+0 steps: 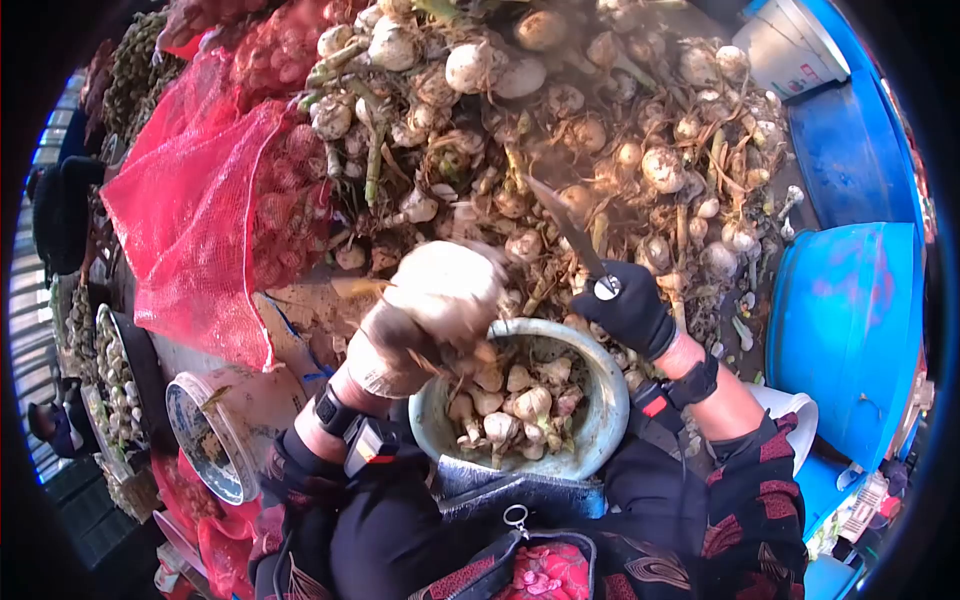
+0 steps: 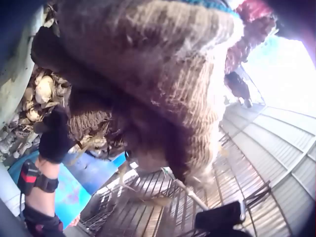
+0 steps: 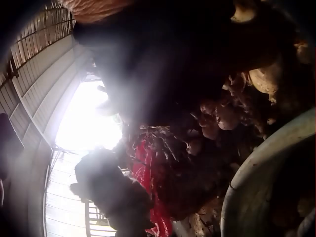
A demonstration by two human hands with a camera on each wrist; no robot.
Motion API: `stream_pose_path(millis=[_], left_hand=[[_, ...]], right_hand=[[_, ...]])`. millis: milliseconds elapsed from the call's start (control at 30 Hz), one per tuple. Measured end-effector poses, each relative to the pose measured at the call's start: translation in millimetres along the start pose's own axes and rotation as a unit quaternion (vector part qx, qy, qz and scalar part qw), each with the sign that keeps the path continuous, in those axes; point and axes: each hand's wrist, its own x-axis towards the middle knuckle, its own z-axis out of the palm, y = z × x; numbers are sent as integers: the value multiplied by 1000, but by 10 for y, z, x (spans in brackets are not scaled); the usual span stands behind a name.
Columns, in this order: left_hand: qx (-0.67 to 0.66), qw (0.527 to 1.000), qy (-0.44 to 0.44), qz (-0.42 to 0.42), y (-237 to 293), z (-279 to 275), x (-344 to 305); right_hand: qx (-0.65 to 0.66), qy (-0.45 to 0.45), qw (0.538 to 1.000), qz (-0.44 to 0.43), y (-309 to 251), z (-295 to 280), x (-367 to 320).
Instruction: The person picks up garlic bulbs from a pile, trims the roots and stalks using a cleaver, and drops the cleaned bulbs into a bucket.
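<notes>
My left hand (image 1: pixel 425 305), in a pale knit glove, is blurred above the left rim of a pale green basin (image 1: pixel 612 400). Its fingers look curled in the left wrist view; whether they hold anything I cannot tell. Trimmed garlic bulbs (image 1: pixel 533 404) lie in the basin. My right hand (image 1: pixel 632 312), in a black glove, grips a knife (image 1: pixel 568 232) by the handle beyond the basin's right rim, blade slanting up and left. A large heap of dirty garlic (image 1: pixel 480 150) with stalks and roots lies ahead of both hands.
A red mesh sack (image 1: pixel 200 200) of bulbs leans on the heap's left side. A dirty white bucket (image 1: pixel 240 420) is by my left arm. Blue tubs (image 1: pixel 845 340) line the right side, with a white bucket (image 1: pixel 790 50) at the far right.
</notes>
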Motion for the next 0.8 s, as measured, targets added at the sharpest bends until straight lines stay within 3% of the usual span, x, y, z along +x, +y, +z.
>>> stream_pose_path(millis=[33, 67, 100, 167, 200, 233, 267, 300, 333, 367, 400, 433, 500, 533, 567, 600, 633, 667, 700, 767, 800], left_hand=[[-277, 936, 195, -100, 2, 203, -71], [-290, 939, 178, -49, -22, 194, 43], [-301, 940, 161, 2, -56, 189, 179], [-300, 939, 161, 36, -50, 330, 301], [-138, 961, 238, -14, -67, 380, 269], [29, 949, 307, -63, -80, 409, 258], [11, 929, 352, -111, -161, 330, 288], [139, 927, 332, -104, -71, 476, 344], [-62, 933, 345, -80, -208, 382, 216], [-261, 901, 343, -53, -209, 364, 214], [-275, 909, 305, -71, -154, 355, 194], [-289, 915, 267, -90, -73, 357, 193], [-195, 923, 249, -221, -196, 63, 8], [-137, 945, 161, -249, -161, 2, -41], [-148, 915, 135, -349, -160, -8, 36], [44, 943, 81, -319, -278, -52, 30], [234, 933, 25, -274, -395, -96, 20], [458, 868, -157, -115, -342, -118, 134], [348, 891, -23, -290, -337, -1, 137], [367, 895, 17, -251, -366, -36, 154], [381, 890, 18, -250, -291, -27, 194]], right_hand=[[70, -29, 996, 40, -148, -17, 21], [192, -76, 977, 61, -234, 12, 25], [234, -65, 970, -10, -342, 99, 27], [307, -106, 946, 9, -525, 133, 5], [306, -106, 946, 8, -537, 180, -14], [356, -93, 928, 53, -523, 239, -28], [404, -80, 906, 96, -495, 280, -21], [403, -80, 907, 93, -441, 267, 5], [388, -66, 909, 137, -357, 220, 23], [371, -52, 909, 183, -277, 194, 28], [346, -21, 930, 122, -223, 202, 31], [346, -22, 930, 123, -184, 163, 19], [154, -37, 987, -1, -158, 63, 14], [157, -65, 985, -31, -157, 36, 35], [156, -65, 985, -27, -158, 19, 57], [146, -102, 983, -54, -165, 12, 75], [135, -139, 978, -82, -168, 6, 85], [121, -159, 977, -69, -141, 20, 97], [118, -161, 978, -68, -151, 14, 98], [90, -6, 993, -80, -192, 0, 116], [90, -2, 993, -75, -98, -44, 133]])
